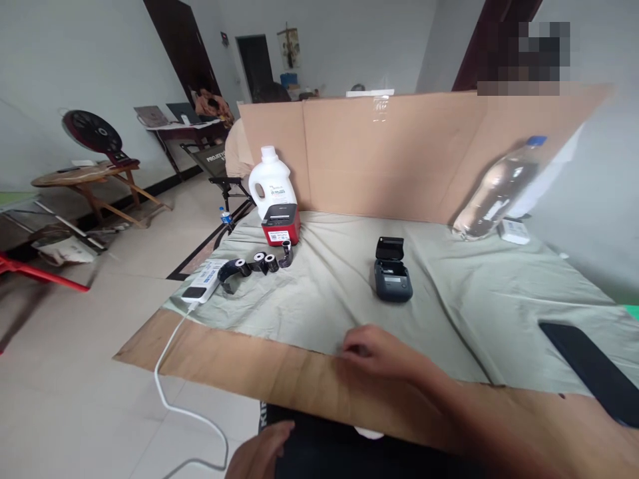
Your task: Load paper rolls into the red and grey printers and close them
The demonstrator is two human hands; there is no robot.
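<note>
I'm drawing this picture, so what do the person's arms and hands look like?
The right hand and left hand are bare: no gloves, and no ring shows. The right forearm has no sleeve, watch or bracelet in view. The left forearm is out of sight.

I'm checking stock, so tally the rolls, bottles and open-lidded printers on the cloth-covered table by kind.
Black rolls with white cores: 4
Bottles: 2, white handled bottle and clear blue-capped bottle
Open-lidded portable printer: 1
Total: 7
</note>
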